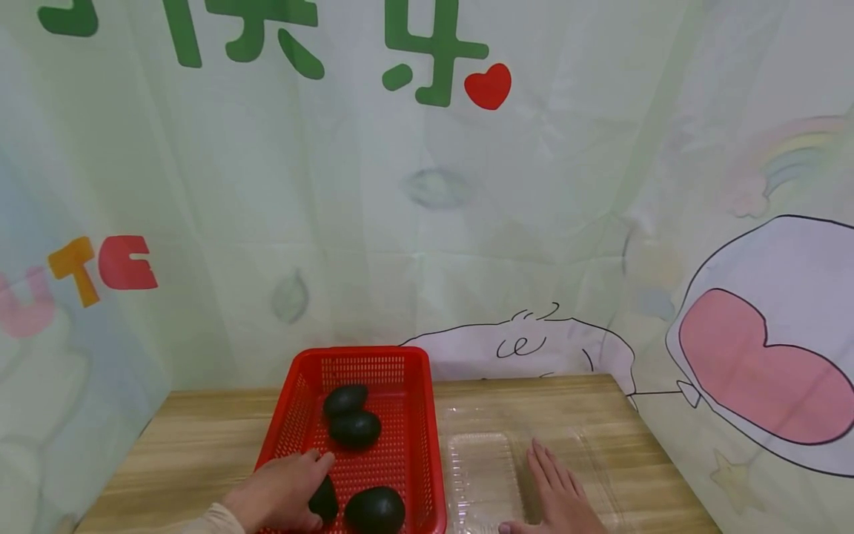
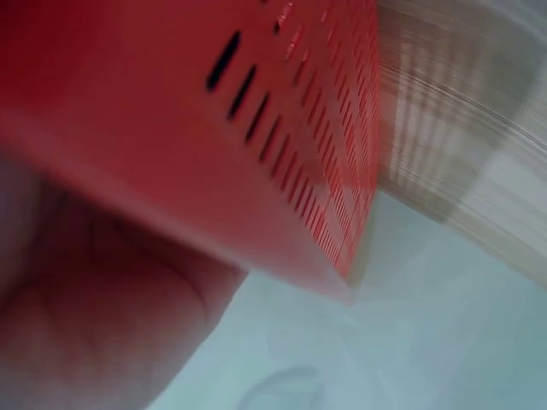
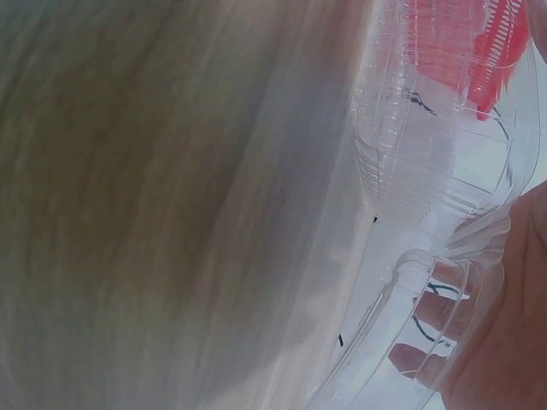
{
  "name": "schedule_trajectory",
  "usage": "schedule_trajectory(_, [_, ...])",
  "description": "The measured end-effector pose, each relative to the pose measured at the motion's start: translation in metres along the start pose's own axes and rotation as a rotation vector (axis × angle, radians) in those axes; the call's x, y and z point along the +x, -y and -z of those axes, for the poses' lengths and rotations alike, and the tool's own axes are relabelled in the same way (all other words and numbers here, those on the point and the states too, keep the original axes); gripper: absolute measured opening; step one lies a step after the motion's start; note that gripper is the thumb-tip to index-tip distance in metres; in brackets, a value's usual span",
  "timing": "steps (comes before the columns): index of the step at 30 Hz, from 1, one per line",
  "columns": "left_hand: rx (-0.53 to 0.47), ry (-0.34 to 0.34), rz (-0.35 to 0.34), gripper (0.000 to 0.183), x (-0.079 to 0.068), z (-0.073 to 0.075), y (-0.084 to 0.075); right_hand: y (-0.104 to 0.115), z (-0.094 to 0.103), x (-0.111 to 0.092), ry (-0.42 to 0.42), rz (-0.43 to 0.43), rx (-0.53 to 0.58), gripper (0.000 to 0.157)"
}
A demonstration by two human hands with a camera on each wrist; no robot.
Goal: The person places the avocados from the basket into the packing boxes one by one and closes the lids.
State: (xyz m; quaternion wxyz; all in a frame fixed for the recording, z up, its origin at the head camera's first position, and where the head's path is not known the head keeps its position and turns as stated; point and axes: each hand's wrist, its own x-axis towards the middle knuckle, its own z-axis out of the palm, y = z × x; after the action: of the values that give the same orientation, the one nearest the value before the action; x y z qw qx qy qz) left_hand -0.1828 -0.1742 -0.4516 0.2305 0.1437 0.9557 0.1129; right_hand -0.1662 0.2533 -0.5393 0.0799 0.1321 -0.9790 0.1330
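Note:
My left hand (image 1: pixel 285 486) reaches over the near left side of a red plastic basket (image 1: pixel 437 452) and grips a dark avocado (image 1: pixel 324 500), partly hidden by the fingers. Beside it in the basket lies another avocado (image 1: pixel 376 510); two more, one of them the nearer avocado (image 1: pixel 356 430), touch each other farther back. In the left wrist view, the basket's slotted wall (image 2: pixel 197 171) covers most of the hand. To the right, a clear plastic clamshell container (image 1: pixel 483 475) lies unfolded. My right hand (image 1: pixel 562 495) rests on it with straight fingers, seen through the plastic in the right wrist view.
The wooden table (image 1: pixel 200 445) carries the basket and container side by side. Directly behind the table's back edge hangs a printed cloth backdrop (image 1: pixel 353 185), which also closes in the left and right sides.

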Motion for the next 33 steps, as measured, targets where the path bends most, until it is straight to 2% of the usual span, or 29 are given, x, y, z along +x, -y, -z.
schedule_trajectory(11, [-0.020, -0.034, 0.000, 0.077, -0.005, 0.004, 0.000, 0.001, 0.001, 0.000, 0.021, -0.009, 0.012, 0.115])
schedule_trajectory(18, [-0.048, -0.044, -0.011, 0.076, -0.008, 0.007, -0.001, 0.000, 0.000, 0.000, 0.007, -0.005, 0.010, 0.115])
schedule_trajectory(33, [-0.064, -0.120, -0.033, 0.076, -0.020, 0.019, -0.004, -0.003, -0.003, 0.000, -0.013, 0.009, -0.011, 0.115])
